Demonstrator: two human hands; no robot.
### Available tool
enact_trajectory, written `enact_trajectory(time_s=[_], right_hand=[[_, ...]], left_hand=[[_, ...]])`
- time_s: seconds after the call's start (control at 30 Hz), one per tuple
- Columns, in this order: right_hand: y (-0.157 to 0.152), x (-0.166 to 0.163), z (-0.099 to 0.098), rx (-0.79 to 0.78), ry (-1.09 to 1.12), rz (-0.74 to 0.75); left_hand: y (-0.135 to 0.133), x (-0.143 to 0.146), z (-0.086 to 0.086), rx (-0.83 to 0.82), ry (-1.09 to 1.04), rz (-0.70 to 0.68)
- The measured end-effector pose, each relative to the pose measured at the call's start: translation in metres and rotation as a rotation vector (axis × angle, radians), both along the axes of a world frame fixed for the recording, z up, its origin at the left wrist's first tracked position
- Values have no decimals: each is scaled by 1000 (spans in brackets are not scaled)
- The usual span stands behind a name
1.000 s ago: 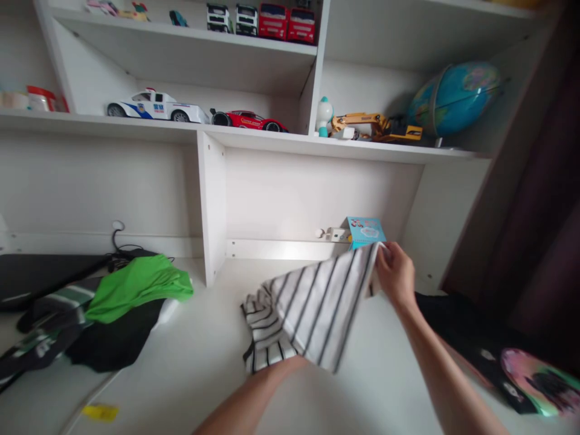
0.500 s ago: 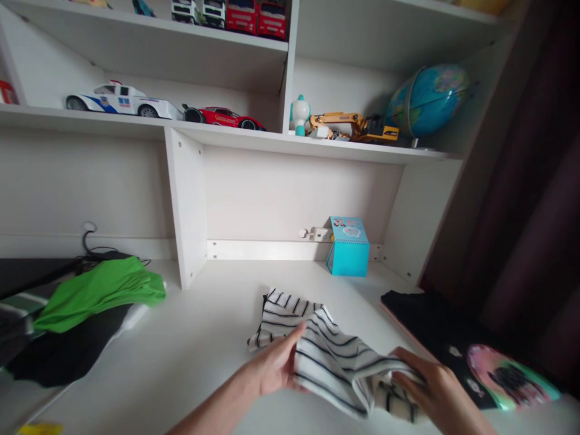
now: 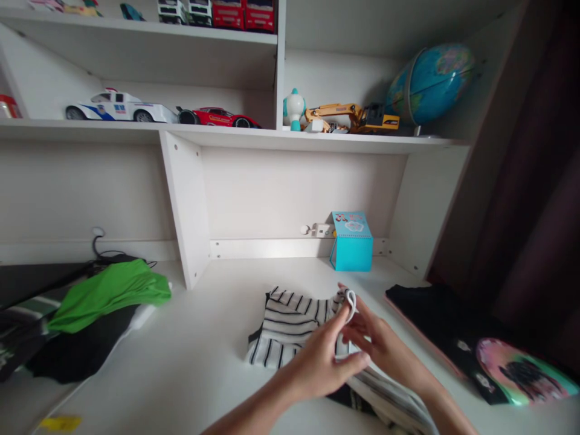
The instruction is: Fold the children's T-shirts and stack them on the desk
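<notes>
A white shirt with black stripes (image 3: pixel 290 323) lies on the desk in front of me, partly folded over. My left hand (image 3: pixel 324 359) touches a raised fold of it, fingers pointing up along the cloth and the thumb stretched out to the right. From the other side my right hand (image 3: pixel 383 344) pinches the same rolled edge, its fingers close to those of the left. Below my wrists the rest of the shirt trails toward the bottom edge of the view, with a dark patch showing beside it. Some fingertips are hidden by the cloth.
On the white desk (image 3: pixel 203 338) a folded black shirt (image 3: pixel 435 320) with a colourful print lies to the right. Green cloth (image 3: pixel 113 290) and dark garments lie at left. A turquoise desk calendar (image 3: pixel 353 251) stands behind. Shelves above hold toy cars and a globe (image 3: pixel 435 84).
My right hand has moved up and left from the shirt's lower right part, bringing cloth toward the middle. My left hand has shifted right, so both hands now meet at one fold.
</notes>
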State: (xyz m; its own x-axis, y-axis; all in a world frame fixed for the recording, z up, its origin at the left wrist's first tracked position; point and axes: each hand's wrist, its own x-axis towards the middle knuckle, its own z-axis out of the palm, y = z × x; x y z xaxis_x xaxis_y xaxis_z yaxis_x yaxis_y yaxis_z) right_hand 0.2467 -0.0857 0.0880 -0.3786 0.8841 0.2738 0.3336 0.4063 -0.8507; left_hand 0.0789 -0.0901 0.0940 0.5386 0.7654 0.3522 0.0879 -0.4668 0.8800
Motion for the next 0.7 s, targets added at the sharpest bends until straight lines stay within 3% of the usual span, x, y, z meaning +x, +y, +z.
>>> enact_trajectory(time_s=[0.23, 0.4, 0.53, 0.63, 0.7], right_hand=[[37, 2, 6, 78, 173, -157], [35, 18, 39, 290, 237, -425], [27, 34, 70, 428, 257, -559], [9, 41, 84, 480, 172, -680], [-13, 48, 82, 532, 102, -774]], left_hand=[[16, 40, -51, 170, 10, 248], [19, 40, -56, 63, 65, 382], [28, 17, -33, 0, 51, 418], [25, -12, 5, 115, 68, 497], [11, -33, 34, 152, 134, 399]])
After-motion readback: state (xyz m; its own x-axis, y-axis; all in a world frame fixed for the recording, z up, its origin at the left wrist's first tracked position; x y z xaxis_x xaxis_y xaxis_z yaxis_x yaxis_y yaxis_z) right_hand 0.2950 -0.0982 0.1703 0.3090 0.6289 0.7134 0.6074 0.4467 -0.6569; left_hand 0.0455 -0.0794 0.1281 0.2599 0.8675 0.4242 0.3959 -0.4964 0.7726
